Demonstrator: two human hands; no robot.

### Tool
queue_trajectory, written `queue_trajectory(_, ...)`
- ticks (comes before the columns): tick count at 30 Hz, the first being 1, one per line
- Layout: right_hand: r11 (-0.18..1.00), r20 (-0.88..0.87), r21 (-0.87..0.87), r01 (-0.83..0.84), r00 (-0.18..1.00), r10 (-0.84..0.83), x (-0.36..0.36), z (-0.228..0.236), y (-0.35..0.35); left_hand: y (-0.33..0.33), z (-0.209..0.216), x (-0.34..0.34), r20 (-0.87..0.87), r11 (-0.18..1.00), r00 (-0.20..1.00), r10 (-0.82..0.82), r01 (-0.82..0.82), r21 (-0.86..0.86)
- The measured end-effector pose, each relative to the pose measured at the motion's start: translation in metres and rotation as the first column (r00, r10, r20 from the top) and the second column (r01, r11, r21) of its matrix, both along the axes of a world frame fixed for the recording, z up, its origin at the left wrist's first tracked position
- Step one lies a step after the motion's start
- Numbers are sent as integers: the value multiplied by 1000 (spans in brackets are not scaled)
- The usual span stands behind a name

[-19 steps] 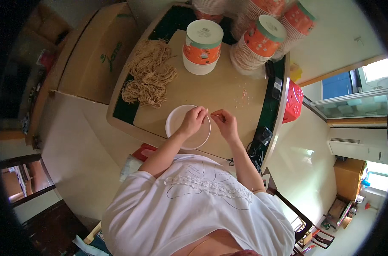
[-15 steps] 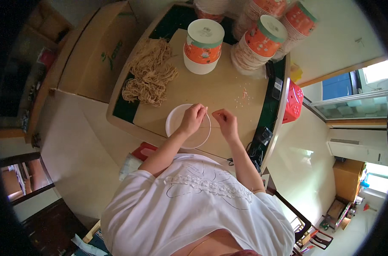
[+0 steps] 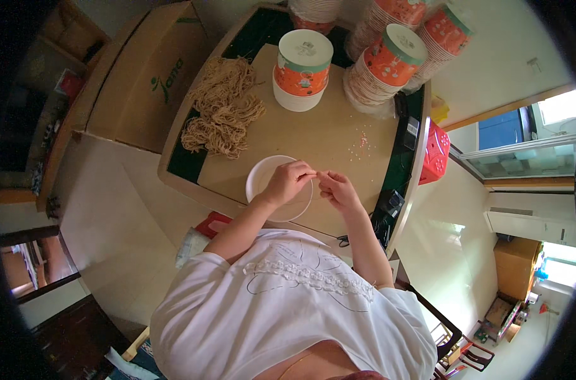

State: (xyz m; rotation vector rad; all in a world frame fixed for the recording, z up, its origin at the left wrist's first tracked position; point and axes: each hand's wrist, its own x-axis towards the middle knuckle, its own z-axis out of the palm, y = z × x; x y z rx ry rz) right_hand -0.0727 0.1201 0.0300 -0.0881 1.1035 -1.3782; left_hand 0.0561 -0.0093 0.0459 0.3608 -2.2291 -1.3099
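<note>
Both hands meet fingertip to fingertip just above the right side of a white round bowl (image 3: 257, 180) at the table's near edge. My left hand (image 3: 289, 180) is closed in a pinch over the bowl. Beside the bowl's right rim, my right hand (image 3: 338, 190) is also pinched, its fingers curled. Whatever lies between the fingertips is too small to make out. Beyond the bowl, at the left, rests a loose heap of tan twine-like strands (image 3: 221, 107). Farther back stands an upturned orange and white paper tub (image 3: 304, 73) with a green band.
Stacks of similar paper tubs (image 3: 389, 63), partly in clear wrap, line the table's far right. Small pale and pink bits (image 3: 363, 142) are scattered on the brown board (image 3: 288, 136). Black devices and cables (image 3: 389, 206) lie along the right edge. A large cardboard box (image 3: 142, 82) stands left.
My hands, apart half a second ago, have come together at the fingertips. My left hand shifted slightly right, and my right hand turned inward to meet it.
</note>
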Motion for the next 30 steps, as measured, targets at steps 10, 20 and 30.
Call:
queue_trajectory(10,981,-663,-89,172,725,-187,20,0,-14,6,-1,-3,112,992,988,108,-115,59)
queue_trajectory(20,979,-861,-109,175,476,-181,25,-2,-15,5,-11,-6,333,957,936,114,-193,216)
queue_trajectory(30,997,-278,50,64,960,-48,7,8,-6,-5,-6,2,34,995,999,2,1,-103)
